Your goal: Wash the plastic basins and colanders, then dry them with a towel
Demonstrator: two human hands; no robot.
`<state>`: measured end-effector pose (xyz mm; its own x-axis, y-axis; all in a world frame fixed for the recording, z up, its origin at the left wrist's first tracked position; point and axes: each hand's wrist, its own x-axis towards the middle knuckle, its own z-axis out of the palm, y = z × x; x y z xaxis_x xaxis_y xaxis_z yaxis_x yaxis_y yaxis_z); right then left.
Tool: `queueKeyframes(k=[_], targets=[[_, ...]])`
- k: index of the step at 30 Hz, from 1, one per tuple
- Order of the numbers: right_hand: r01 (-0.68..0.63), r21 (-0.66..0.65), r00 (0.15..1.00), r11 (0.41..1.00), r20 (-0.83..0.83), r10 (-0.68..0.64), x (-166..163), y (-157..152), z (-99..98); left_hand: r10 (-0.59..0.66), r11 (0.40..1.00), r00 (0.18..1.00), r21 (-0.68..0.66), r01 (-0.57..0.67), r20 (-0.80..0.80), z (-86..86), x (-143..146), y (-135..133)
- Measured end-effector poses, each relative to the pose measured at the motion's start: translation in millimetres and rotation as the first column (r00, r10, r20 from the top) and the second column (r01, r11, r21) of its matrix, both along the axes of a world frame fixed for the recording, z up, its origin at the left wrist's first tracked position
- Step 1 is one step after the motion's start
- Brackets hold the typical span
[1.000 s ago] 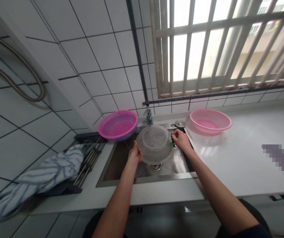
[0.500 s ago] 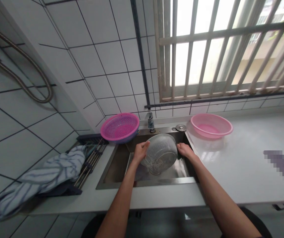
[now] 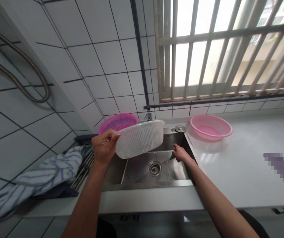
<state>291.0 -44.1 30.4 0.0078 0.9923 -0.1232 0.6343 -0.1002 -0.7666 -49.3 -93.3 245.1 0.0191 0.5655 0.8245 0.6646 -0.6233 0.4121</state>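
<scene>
My left hand (image 3: 104,146) grips the rim of a white plastic colander (image 3: 140,138) and holds it upright in the air over the left side of the steel sink (image 3: 156,167). Behind it, partly hidden, sits a purple colander (image 3: 117,121) on the sink's back left corner. My right hand (image 3: 180,153) is down inside the sink at its right wall, fingers closed on a green scrubbing pad (image 3: 172,155) that barely shows.
A pink basin (image 3: 211,126) stands on the white counter (image 3: 243,155) right of the sink. A striped cloth (image 3: 40,177) lies over a dish rack (image 3: 87,158) at left. The tap (image 3: 148,116) and a round drain stopper (image 3: 180,128) sit behind the sink. A barred window is above.
The white colander went from being scrubbed in the sink with both hands to lifted up and left, turned upright, in my left hand alone. My right hand dropped into the sink.
</scene>
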Motion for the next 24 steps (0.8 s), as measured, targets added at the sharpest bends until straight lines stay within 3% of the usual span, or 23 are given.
queueKeyframes(k=[3, 7, 10, 16, 20, 24], targets=[[-0.083, 0.035, 0.996, 0.996, -0.017, 0.083, -3.9, -0.4, 1.8, 0.082, 0.979, 0.99, 0.177, -0.101, 0.111, 16.5, -17.6, 1.2], [-0.098, 0.136, 0.993, 0.986, -0.048, 0.106, -11.8, 1.5, 5.9, 0.283, 0.831, 0.921, 0.41, -0.375, 0.269, 37.0, -40.5, 10.0], [-0.002, 0.179, 0.983, 0.984, -0.183, 0.035, -18.7, 2.7, 10.4, 0.374, 0.75, 0.879, 0.461, -0.474, 0.295, 32.6, -52.0, 32.5], [0.148, 0.191, 0.929, 0.97, -0.362, -0.071, -27.3, 4.9, 14.3, 0.528, 0.838, 0.844, 0.224, -0.498, -0.098, -17.4, -63.5, 86.0], [0.169, 0.208, 0.919, 0.963, -0.386, -0.078, -29.5, 7.3, 13.6, 0.44, 0.894, 0.823, 0.084, -0.441, -0.36, -38.9, -60.0, 96.9], [0.189, 0.244, 0.92, 0.951, -0.382, -0.085, -30.3, 8.1, 15.2, 0.35, 0.92, 0.811, 0.008, -0.392, -0.468, -50.9, -57.2, 98.0]])
